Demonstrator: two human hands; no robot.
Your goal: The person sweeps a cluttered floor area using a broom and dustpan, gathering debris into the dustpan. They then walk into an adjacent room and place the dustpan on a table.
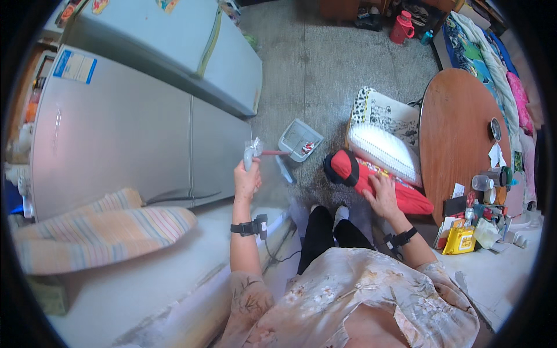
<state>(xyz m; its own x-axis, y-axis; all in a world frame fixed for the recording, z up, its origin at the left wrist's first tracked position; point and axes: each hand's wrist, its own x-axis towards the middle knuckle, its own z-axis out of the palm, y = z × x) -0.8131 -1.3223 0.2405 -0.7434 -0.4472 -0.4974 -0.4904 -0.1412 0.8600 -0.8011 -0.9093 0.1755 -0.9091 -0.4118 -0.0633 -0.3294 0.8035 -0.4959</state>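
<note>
My left hand (247, 179) is closed around a grey curved handle (249, 157) with clear plastic wrapped at its top. From there a pinkish-red pole (275, 152) runs towards a grey plastic bin (285, 141) on the floor, which has a red and white scrap inside. How the pole ends is hard to make out. My right hand (383, 195) lies with fingers apart on a long red fabric item (409, 201), which has a black band and a printed strip. Beside that item a white cushion (383, 152) rests on a seat with a black-and-white patterned cover (394, 113).
A silver refrigerator (130, 130) and a pale appliance (235, 65) stand at left. A striped cloth (109, 235) drapes near the white ledge (143, 278). At right are an oval wooden table (461, 113), a yellow packet (459, 239) and jars. A red thermos (402, 28) stands far back.
</note>
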